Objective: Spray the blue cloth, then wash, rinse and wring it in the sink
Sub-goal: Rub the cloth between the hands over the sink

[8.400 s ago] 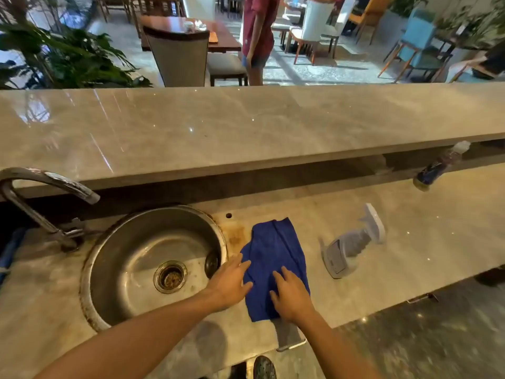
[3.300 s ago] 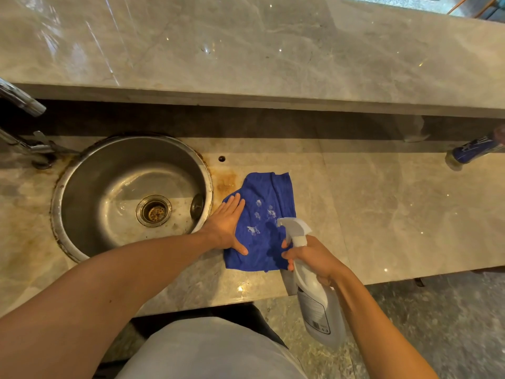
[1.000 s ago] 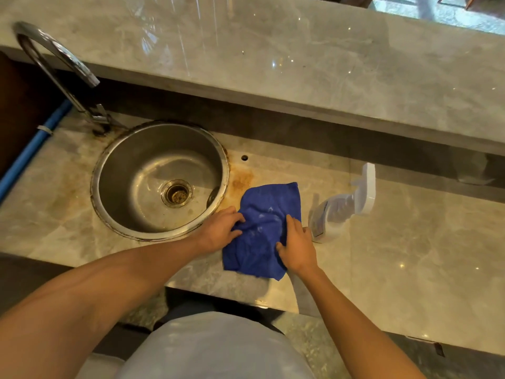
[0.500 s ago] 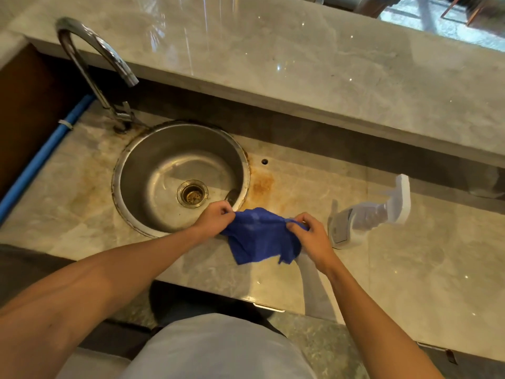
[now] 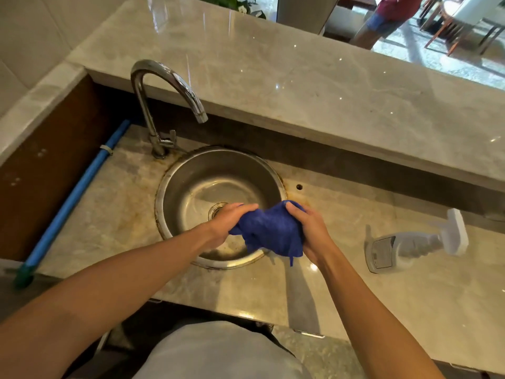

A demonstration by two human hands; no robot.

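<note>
Grey fabric (image 5: 218, 354) of the person's own clothing is filling the bottom edge of the view, with both bare forearms reaching forward from it. The left hand (image 5: 228, 221) is curling its fingers around one end of the blue cloth (image 5: 270, 231), and the right hand (image 5: 310, 228) is gripping the other end, thumb over the top. The cloth is hanging bunched and crumpled between the two hands, lifted off the counter and sitting over the near right part of the sink (image 5: 175, 192), its lower folds drooping past the rim. The round steel bowl is showing its drain (image 5: 216, 209) just beyond the left hand. No water is visibly running from the curved chrome tap (image 5: 169, 80), which is arching over the sink's far left side from a base with a small lever. To the right, a white spray bottle (image 5: 410, 246) is lying on its side on the stained marble counter (image 5: 355, 296), well apart from the cloth, its nozzle pointing right. A blue pipe (image 5: 79, 192) is running along the counter's left edge. Beyond the sink, a raised marble ledge (image 5: 300, 83) is crossing the view, and past it a person (image 5: 388, 17) is standing among chairs.
</note>
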